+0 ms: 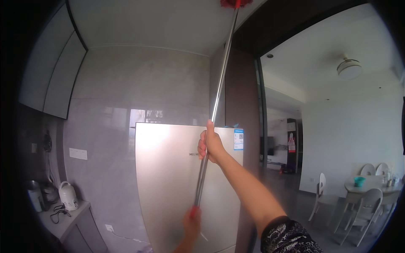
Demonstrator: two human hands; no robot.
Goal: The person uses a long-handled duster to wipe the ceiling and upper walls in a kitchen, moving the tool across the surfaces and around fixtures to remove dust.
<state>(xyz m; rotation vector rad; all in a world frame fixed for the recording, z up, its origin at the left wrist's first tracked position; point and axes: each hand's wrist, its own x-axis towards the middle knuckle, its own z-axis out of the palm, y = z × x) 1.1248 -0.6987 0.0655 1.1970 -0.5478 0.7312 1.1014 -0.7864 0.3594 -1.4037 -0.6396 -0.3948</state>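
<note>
A long metal pole [220,79] slants up in front of me, leaning slightly to the right. Its red, shaggy mop or duster head [228,3] appears against the ceiling and is partly cut off by the top of the view. My right hand [211,144] is wrapped around the shaft near mid-length, thumb pointing up along it. Lower down, my left hand [192,223] grips the red end of the pole and looks blurred. Behind both hands stands a pale metallic refrigerator [167,177] with a blue-and-white label [239,139] at its upper right.
Wall cabinets [57,69] hang at left above a counter [83,205] holding a white kettle [67,195] and a black cord [58,215]. A dark door frame [242,88] borders the refrigerator. Beyond it are a ceiling fan light [349,68], a dining table [368,186] and white chairs [368,207].
</note>
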